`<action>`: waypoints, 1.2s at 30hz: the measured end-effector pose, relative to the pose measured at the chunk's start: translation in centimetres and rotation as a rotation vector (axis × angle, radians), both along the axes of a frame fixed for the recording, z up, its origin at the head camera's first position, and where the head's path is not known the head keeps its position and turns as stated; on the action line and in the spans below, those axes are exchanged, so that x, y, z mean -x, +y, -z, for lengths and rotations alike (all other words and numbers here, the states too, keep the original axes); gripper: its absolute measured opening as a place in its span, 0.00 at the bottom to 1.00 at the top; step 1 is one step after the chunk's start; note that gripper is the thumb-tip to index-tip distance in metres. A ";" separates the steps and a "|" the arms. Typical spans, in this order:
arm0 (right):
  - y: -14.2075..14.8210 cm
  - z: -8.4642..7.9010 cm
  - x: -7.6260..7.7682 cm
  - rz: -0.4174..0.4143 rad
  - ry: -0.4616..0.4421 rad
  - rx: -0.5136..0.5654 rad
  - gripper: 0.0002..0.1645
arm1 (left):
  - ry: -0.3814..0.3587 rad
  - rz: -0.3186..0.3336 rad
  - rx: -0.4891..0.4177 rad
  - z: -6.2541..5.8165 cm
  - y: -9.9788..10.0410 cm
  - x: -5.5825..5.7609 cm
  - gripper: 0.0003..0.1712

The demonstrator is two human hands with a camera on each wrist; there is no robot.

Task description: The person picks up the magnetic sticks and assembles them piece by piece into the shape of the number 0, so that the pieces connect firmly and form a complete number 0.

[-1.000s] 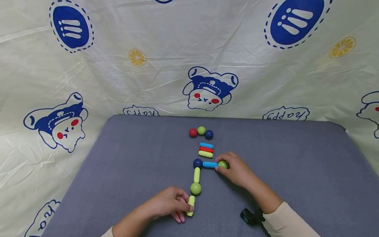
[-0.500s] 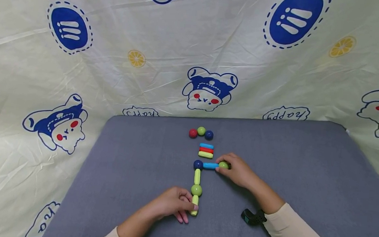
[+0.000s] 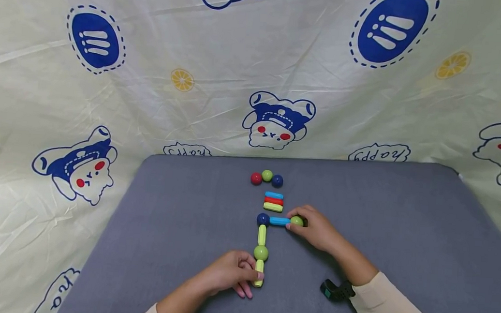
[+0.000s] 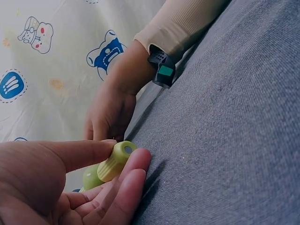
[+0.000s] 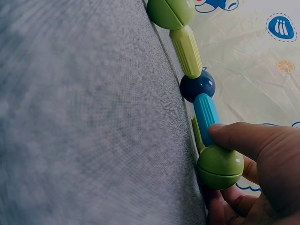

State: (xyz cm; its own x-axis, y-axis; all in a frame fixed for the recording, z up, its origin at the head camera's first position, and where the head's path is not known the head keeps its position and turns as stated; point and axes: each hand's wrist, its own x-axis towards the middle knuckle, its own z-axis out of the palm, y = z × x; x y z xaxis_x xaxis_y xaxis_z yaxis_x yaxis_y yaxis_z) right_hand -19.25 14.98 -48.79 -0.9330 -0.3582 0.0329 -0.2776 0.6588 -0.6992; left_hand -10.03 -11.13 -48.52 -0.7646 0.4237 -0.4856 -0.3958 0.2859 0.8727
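My left hand [image 3: 237, 272] pinches a pale yellow magnetic rod [image 3: 259, 267] between thumb and fingers; a grey disc shows in its near end in the left wrist view. The rod's far end meets a large green ball [image 3: 261, 253]. From that ball a second yellow rod [image 3: 262, 235] runs up to a dark blue ball [image 3: 263, 219], and a light blue rod [image 3: 279, 221] extends right to another green ball [image 5: 220, 166]. My right hand [image 3: 317, 227] holds this last ball, its thumb on the blue rod's end in the right wrist view.
Beyond the joined pieces lie a blue rod [image 3: 274, 195], a red rod [image 3: 274, 201] and a yellow rod [image 3: 273, 207] side by side. Farther back sit a red ball [image 3: 255, 178], a green ball [image 3: 267, 175] and a blue ball [image 3: 277, 180]. A grey cloth [image 3: 177, 204] covers the table.
The left hand has brought its yellow rod to the right and into line, closing the gap below the large green ball. The right hand keeps its hold on the other green ball.
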 end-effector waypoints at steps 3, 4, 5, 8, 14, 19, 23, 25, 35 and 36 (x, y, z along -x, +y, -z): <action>0.0 0.1 0.0 -0.001 0.008 0.006 0.09 | 0.015 0.002 -0.001 0.0 0.0 -0.1 0.10; 0.0 0.1 0.0 -0.004 0.011 0.008 0.09 | 0.018 0.003 -0.003 0.0 0.0 -0.1 0.10; 0.0 0.2 0.0 -0.006 0.012 0.011 0.09 | 0.020 0.004 -0.004 0.0 0.0 -0.1 0.11; 0.1 0.2 0.1 -0.006 0.012 0.017 0.09 | 0.020 0.005 -0.003 -0.1 0.0 -0.1 0.11; 0.1 0.4 0.1 -0.007 0.009 0.019 0.09 | 0.017 0.004 -0.017 -0.2 -0.2 -0.1 0.12; 0.1 0.5 0.1 -0.001 0.000 0.025 0.09 | 0.017 0.017 -0.021 -0.1 -0.2 -0.1 0.12; 0.2 0.5 0.2 0.001 -0.003 0.024 0.10 | 0.017 0.023 -0.019 -0.1 -0.3 0.0 0.13; 0.2 0.5 0.2 0.000 -0.001 0.022 0.10 | 0.022 0.029 -0.014 -0.1 -0.3 0.0 0.14; 0.3 0.5 0.1 0.002 0.011 0.021 0.10 | 0.158 0.026 0.084 -0.6 -1.2 0.9 0.16; 0.2 0.5 0.1 0.002 0.011 0.024 0.10 | 0.194 0.017 0.103 -0.7 -1.5 1.2 0.16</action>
State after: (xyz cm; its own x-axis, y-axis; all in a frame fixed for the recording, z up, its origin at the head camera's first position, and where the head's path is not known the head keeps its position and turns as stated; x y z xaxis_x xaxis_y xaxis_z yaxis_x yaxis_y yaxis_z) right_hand -19.35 15.22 -49.32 -0.9332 -0.3555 0.0517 -0.2842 0.6425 -0.7116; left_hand -11.19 -12.62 -47.82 -0.8412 0.3933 -0.3710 -0.2171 0.3826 0.8980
